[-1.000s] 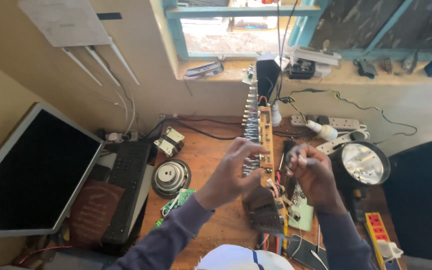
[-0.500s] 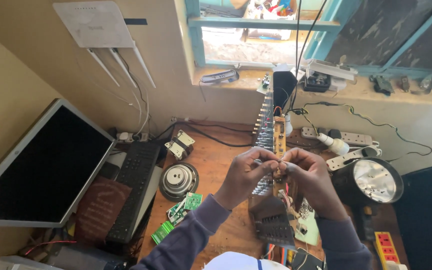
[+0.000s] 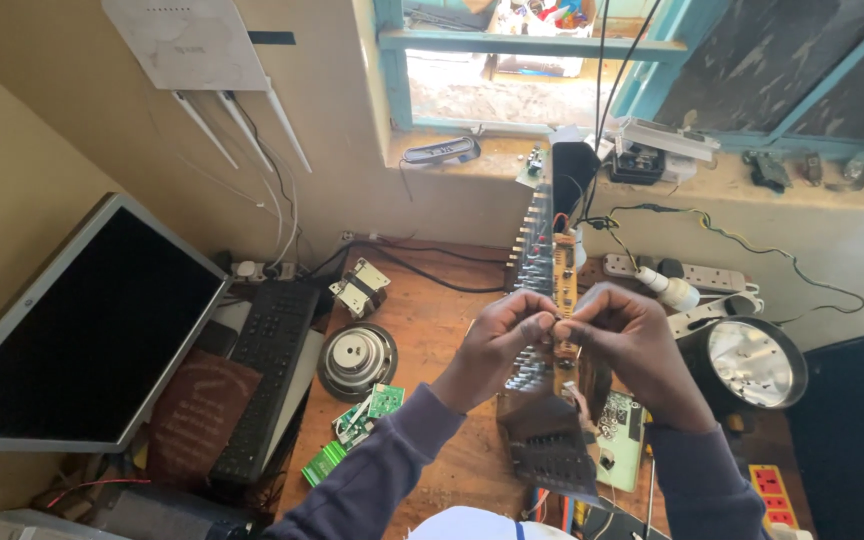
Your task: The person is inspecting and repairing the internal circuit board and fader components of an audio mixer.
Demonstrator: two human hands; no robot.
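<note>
The wooden surface [image 3: 432, 320] is brown and worn. On it near the left sits a round loudspeaker [image 3: 356, 360], cone up, with a small transformer [image 3: 358, 288] just behind it. In front of the loudspeaker lie small green circuit boards [image 3: 352, 435]. A black keyboard [image 3: 267, 375] lies along the left edge, beside a dark monitor [image 3: 72, 330]. To the right lie a round lamp [image 3: 752, 362], a white power strip [image 3: 687, 272] and a pale green board [image 3: 620, 425]. Black cables [image 3: 422, 268] run along the back.

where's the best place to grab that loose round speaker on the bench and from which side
Probably by the outer rim of the round speaker, coming straight down from above. It lies flat on the wooden bench with its cone facing up, so the rim is the firm edge; fingers on the centre could dent the cone. Its right side looks least crowded.
</note>
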